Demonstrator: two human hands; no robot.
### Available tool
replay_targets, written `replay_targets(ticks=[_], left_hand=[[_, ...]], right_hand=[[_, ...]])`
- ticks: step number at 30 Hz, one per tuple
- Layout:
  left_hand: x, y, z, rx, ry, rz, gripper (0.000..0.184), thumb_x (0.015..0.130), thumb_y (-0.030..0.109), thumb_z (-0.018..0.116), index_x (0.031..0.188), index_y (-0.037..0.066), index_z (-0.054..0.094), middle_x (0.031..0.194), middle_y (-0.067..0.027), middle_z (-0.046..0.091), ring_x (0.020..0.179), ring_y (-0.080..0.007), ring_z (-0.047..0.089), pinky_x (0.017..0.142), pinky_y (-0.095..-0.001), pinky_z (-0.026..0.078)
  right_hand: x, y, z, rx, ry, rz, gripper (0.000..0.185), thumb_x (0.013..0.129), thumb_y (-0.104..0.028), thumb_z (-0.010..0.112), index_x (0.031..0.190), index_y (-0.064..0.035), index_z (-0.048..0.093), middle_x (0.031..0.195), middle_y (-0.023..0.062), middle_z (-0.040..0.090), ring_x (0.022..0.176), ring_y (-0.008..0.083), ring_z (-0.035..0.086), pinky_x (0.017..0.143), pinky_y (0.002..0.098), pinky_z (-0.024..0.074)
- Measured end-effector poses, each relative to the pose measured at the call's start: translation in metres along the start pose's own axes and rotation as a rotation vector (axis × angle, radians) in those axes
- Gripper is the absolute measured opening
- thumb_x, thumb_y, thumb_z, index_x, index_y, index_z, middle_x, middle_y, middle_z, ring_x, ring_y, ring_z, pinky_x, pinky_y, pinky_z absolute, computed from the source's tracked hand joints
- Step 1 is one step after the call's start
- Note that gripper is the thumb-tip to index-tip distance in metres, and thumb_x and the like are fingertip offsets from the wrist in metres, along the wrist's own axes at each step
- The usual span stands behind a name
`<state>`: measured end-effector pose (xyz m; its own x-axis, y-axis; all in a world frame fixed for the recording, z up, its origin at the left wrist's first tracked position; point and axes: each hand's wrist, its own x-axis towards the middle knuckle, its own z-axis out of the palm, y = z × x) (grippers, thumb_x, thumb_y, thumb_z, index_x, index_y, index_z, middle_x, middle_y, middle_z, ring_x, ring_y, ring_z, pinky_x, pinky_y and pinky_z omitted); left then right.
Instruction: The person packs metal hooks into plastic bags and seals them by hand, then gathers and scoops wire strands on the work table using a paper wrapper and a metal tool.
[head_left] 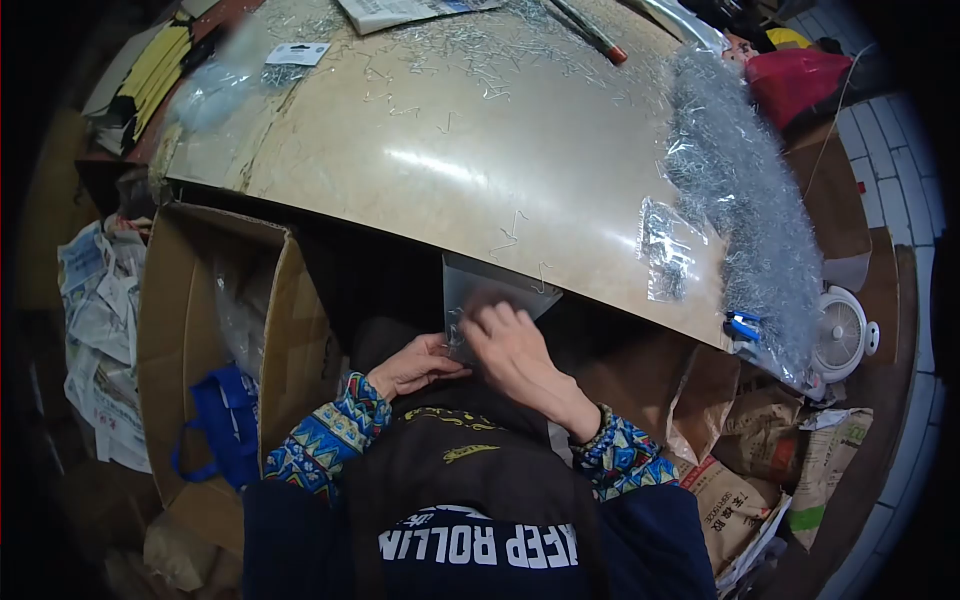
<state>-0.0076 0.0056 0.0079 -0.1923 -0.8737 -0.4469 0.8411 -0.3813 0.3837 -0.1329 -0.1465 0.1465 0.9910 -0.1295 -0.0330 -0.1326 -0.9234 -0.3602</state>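
My left hand [418,362] is in front of the table edge, its thumb and fingers pinched together on what looks like a small clear plastic bag [456,338]. My right hand [510,352] hovers just over the same spot, fingers curled and smeared by motion; whatever they hold is hidden. Behind both hands, a pale grey panel [480,277] juts out below the table edge. A few thin bent metal hooks [508,235] lie on the table just beyond it.
The pale table [560,160] carries scattered hooks and a large heap of them [740,190] on the right. A filled clear bag [668,250] lies near its edge. An open cardboard box [275,330] stands left, a white fan [838,333] right.
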Motion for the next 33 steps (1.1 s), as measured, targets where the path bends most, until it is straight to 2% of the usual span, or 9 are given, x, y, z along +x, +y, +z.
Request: replay_targets(ticks=[7, 11, 16, 19, 23, 26, 29, 30, 33], left_hand=[[-0.005, 0.003, 0.008, 0.109, -0.045, -0.033, 0.035, 0.086, -0.007, 0.063, 0.120, -0.003, 0.057, 0.112, -0.0129, 0.066, 0.104, -0.0219, 0.065, 0.094, -0.0331, 0.054], [0.000, 0.003, -0.006, 0.234, -0.088, -0.072, 0.029, 0.083, -0.002, 0.066, 0.112, -0.005, 0.062, 0.106, -0.0137, 0.068, 0.093, -0.0186, 0.067, 0.080, -0.0280, 0.056], [-0.008, 0.010, 0.015, 0.241, -0.045, -0.107, 0.041, 0.084, 0.006, 0.070, 0.123, -0.004, 0.058, 0.114, -0.0132, 0.066, 0.100, -0.0196, 0.066, 0.084, -0.0304, 0.056], [-0.004, 0.013, -0.001, 0.513, -0.011, -0.135, 0.047, 0.082, 0.011, 0.071, 0.124, -0.006, 0.058, 0.116, -0.0137, 0.066, 0.093, -0.0174, 0.066, 0.078, -0.0286, 0.054], [-0.039, 0.020, -0.012, 0.260, -0.051, -0.080, 0.047, 0.082, -0.004, 0.068, 0.127, -0.007, 0.053, 0.124, -0.0152, 0.061, 0.110, -0.0254, 0.063, 0.091, -0.0382, 0.055], [-0.044, 0.034, 0.012, 0.301, 0.016, 0.060, 0.051, 0.075, -0.003, 0.073, 0.122, -0.007, 0.055, 0.112, -0.0157, 0.066, 0.100, -0.0266, 0.067, 0.088, -0.0388, 0.056], [-0.033, 0.050, 0.033, 0.635, -0.047, 0.177, 0.038, 0.081, 0.001, 0.072, 0.115, -0.008, 0.060, 0.107, -0.0151, 0.068, 0.096, -0.0231, 0.068, 0.088, -0.0345, 0.056], [-0.029, 0.052, 0.046, 0.719, 0.040, 0.177, 0.033, 0.080, 0.003, 0.074, 0.109, -0.008, 0.063, 0.098, -0.0143, 0.070, 0.090, -0.0225, 0.069, 0.084, -0.0348, 0.057], [-0.023, 0.063, 0.065, 0.570, 0.019, 0.190, 0.030, 0.080, 0.004, 0.075, 0.106, -0.007, 0.064, 0.097, -0.0144, 0.070, 0.088, -0.0228, 0.069, 0.081, -0.0370, 0.059]], right_hand=[[-0.009, 0.007, -0.002, 0.228, 0.283, 0.050, 0.036, 0.072, 0.000, 0.063, 0.107, -0.0048, 0.062, 0.099, 0.0093, 0.059, 0.093, 0.0288, 0.054, 0.079, 0.0379, 0.0415], [-0.031, 0.004, 0.027, 0.256, -0.174, -0.141, 0.036, 0.072, -0.005, 0.067, 0.108, -0.0025, 0.062, 0.101, 0.0129, 0.064, 0.095, 0.0295, 0.058, 0.079, 0.0383, 0.0445], [0.007, 0.020, -0.029, 0.021, 0.524, 0.031, 0.033, 0.080, -0.007, 0.069, 0.112, 0.0004, 0.060, 0.122, 0.0186, 0.059, 0.112, 0.0348, 0.058, 0.092, 0.0413, 0.0481], [0.009, 0.015, -0.033, 0.157, 0.643, -0.038, 0.029, 0.078, -0.006, 0.066, 0.106, -0.0013, 0.059, 0.095, 0.0153, 0.063, 0.091, 0.0344, 0.062, 0.077, 0.0430, 0.0513], [-0.010, 0.005, 0.026, 0.175, 0.424, -0.242, 0.018, 0.087, -0.027, 0.059, 0.091, -0.0091, 0.059, 0.077, 0.0076, 0.058, 0.074, 0.0251, 0.054, 0.068, 0.0367, 0.0399], [-0.015, -0.002, 0.054, 0.254, -0.055, -0.235, 0.041, 0.089, -0.036, 0.060, 0.115, -0.0053, 0.059, 0.098, 0.0080, 0.059, 0.089, 0.0231, 0.053, 0.073, 0.0355, 0.0392], [-0.014, -0.013, 0.009, 0.237, 0.569, -0.106, 0.056, 0.087, -0.042, 0.061, 0.125, -0.0015, 0.052, 0.105, 0.0107, 0.054, 0.093, 0.0260, 0.051, 0.077, 0.0366, 0.0403], [-0.013, -0.011, 0.004, 0.171, 0.454, -0.033, 0.071, 0.086, -0.045, 0.062, 0.136, 0.0010, 0.042, 0.110, 0.0136, 0.052, 0.098, 0.0267, 0.051, 0.079, 0.0355, 0.0414], [-0.008, -0.004, 0.014, 0.173, 0.180, 0.088, 0.037, 0.082, -0.025, 0.063, 0.110, -0.0020, 0.056, 0.098, 0.0119, 0.061, 0.077, 0.0280, 0.064, 0.057, 0.0389, 0.0504]])
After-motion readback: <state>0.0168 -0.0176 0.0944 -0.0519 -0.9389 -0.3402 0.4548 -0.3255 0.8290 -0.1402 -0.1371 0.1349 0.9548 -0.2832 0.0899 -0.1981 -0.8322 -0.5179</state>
